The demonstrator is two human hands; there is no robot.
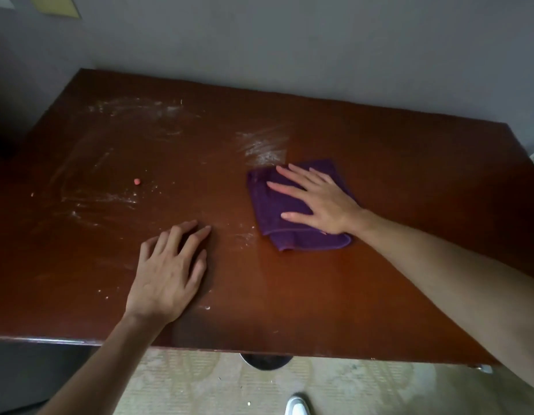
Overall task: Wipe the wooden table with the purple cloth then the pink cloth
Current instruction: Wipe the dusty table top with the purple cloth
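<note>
- Left hand [170, 274] sits nearest, close to the table's [379, 295] front edge, fingers loose and lightly bent on the bare wood, gripping nothing. Looks like it's just bracing the lean.
- Right hand [316, 199] lies flat, fingers spread, pressing the folded purple cloth [274, 205] down around mid-table, toward the right. No pinch, just palm pressure for sliding.
- Cloth pokes out past the fingertips and below the palm.
- White powder [262, 145] sits just behind it; more streaks [134, 109] toward the back-left corner.
- Pink cloth isn't visible.
</note>
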